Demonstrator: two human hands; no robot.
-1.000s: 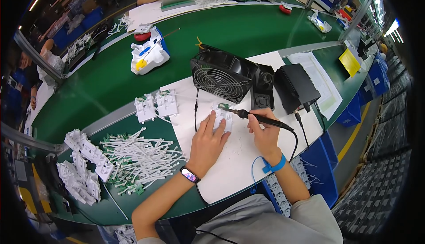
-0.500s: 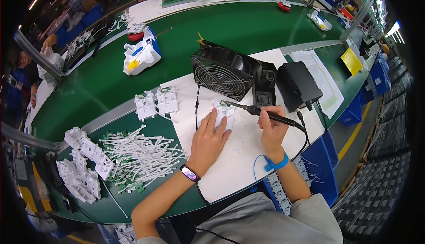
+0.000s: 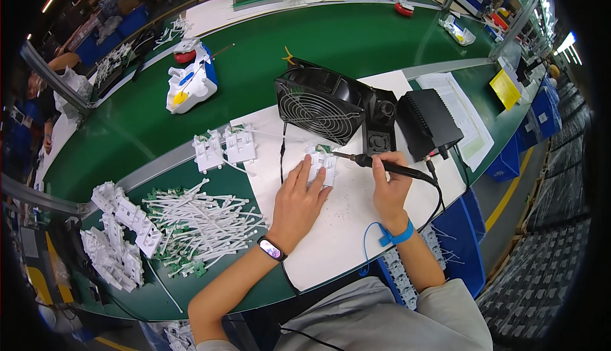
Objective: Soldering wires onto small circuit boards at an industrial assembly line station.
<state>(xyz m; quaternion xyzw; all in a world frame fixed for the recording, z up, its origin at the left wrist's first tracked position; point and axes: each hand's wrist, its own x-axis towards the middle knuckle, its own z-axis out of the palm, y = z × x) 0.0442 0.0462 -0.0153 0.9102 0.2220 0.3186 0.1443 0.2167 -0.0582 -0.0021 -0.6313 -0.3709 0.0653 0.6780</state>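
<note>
A white plastic housing (image 3: 323,174) with a small green circuit board (image 3: 325,149) at its far end lies on the white work sheet (image 3: 356,243). My left hand (image 3: 298,203) steadies the housing against the sheet, fingers along its near part and sides. Pen-like in my right hand (image 3: 389,189) is a black soldering iron (image 3: 364,160), its tip pointing left at the board's right edge. Whether the tip touches the board I cannot tell. Two more white housings (image 3: 209,152) with boards and white cables sit to the left.
A black fan (image 3: 321,106) stands behind the work, beside a black power box (image 3: 429,122). Many white cables with green boards (image 3: 200,227) and stacked housings (image 3: 114,243) lie left. A green conveyor belt (image 3: 254,64) carries white-and-blue casings (image 3: 191,84). Another person works across it.
The soldering iron's tip has drawn back slightly to the right from the board. My left hand stays on the housing. The casings on the belt have shifted left.
</note>
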